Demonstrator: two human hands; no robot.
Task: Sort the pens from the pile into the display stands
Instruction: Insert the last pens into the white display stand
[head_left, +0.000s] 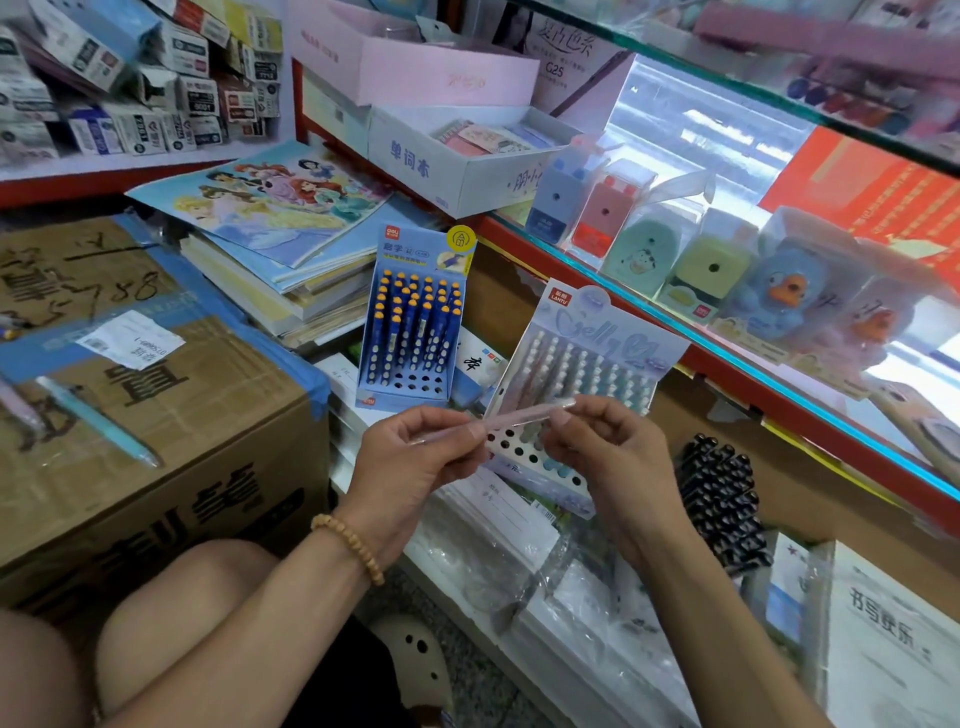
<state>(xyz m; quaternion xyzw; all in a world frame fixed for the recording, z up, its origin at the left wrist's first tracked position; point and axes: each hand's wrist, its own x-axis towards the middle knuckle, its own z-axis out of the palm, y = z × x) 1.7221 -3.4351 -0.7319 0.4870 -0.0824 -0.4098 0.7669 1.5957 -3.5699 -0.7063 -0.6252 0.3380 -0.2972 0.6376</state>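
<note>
Both hands hold one pale pink pen (514, 417) level in front of me. My left hand (415, 457) pinches its left part and my right hand (602, 447) pinches its right end. Just behind the pen leans a pastel display stand (587, 374) with rows of pastel pens and several bare holes in its lower left. A blue display stand (415, 322) with blue, orange-capped pens stands upright further left, its bottom rows of holes bare. A light blue pen (98, 421) lies on the cardboard box at left, beside a pink pen (18, 410) at the frame's edge.
A large taped cardboard box (156, 415) fills the left. Stacked notebooks (291, 260) lie behind it. A glass counter (727, 291) with pencil sharpeners runs along the right. A stand of black pens (722, 499) sits low right, and plastic-wrapped paper packs (550, 587) lie under my hands.
</note>
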